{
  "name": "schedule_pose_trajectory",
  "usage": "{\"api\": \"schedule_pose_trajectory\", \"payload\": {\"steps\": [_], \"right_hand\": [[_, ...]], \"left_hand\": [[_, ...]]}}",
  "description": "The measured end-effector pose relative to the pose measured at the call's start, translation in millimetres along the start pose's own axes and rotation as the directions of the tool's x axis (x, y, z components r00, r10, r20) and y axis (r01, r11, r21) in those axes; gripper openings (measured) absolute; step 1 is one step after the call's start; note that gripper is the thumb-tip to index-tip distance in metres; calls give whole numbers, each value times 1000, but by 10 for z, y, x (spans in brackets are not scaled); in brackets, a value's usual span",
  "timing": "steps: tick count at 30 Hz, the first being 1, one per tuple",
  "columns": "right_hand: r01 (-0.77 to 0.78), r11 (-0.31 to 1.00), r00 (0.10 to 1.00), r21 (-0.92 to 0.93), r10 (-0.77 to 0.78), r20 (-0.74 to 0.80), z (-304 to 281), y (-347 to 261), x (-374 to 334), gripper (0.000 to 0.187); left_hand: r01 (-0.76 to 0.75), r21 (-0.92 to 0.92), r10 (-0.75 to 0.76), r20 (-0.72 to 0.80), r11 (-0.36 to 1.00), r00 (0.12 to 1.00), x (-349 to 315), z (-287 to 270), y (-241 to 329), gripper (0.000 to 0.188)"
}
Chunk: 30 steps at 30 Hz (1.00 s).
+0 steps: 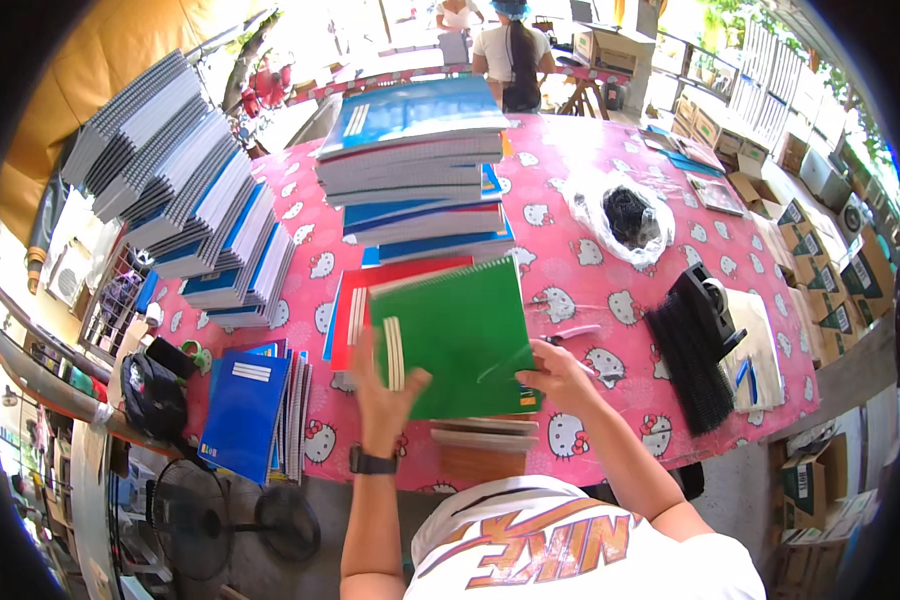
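Note:
A green spiral notebook (460,340) is held between my two hands above the table. My left hand (382,395), slightly blurred and with a dark watch on the wrist, grips its left edge with the thumb over the cover. At the lower right corner, my right hand (558,372) pinches the notebook between thumb and fingers. Under it, a red notebook (348,310) sticks out to the left, with a blue edge beneath. Closest to my body lies a small brown stack (485,445), partly covered by the green notebook.
Tall notebook stacks (410,180) stand ahead, with more leaning piles (180,170) at left. Blue notebooks (245,410) lie near left. A pink cutter (575,332), black bristled strip (688,350), blue pen (745,378) and plastic bag (625,215) occupy the right. People stand beyond the table.

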State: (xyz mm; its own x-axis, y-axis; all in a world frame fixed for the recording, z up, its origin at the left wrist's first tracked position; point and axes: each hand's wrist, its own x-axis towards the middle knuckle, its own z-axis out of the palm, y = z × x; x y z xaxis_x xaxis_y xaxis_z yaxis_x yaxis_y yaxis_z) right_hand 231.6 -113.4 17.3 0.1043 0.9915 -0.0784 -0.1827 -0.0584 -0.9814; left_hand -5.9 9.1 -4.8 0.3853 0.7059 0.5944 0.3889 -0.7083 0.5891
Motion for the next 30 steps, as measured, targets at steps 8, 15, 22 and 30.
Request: {"api": "schedule_pose_trajectory", "payload": {"steps": [8, 15, 22, 30], "right_hand": [[348, 843, 935, -409, -347, 80, -328, -109, -723, 26], [270, 767, 952, -583, -303, 42, -351, 146, -974, 27], [330, 749, 939, -574, -325, 116, -318, 235, -996, 26], [179, 565, 977, -805, -195, 80, -211, 1127, -765, 16]], "left_hand": [[382, -791, -426, 171, 478, 888, -245, -429, 243, 22], [310, -719, -114, 308, 622, 944, -233, -371, 420, 5], [354, -730, -122, 352, 584, 928, -316, -417, 405, 6], [529, -485, -409, 337, 697, 848, -722, -227, -249, 24]]}}
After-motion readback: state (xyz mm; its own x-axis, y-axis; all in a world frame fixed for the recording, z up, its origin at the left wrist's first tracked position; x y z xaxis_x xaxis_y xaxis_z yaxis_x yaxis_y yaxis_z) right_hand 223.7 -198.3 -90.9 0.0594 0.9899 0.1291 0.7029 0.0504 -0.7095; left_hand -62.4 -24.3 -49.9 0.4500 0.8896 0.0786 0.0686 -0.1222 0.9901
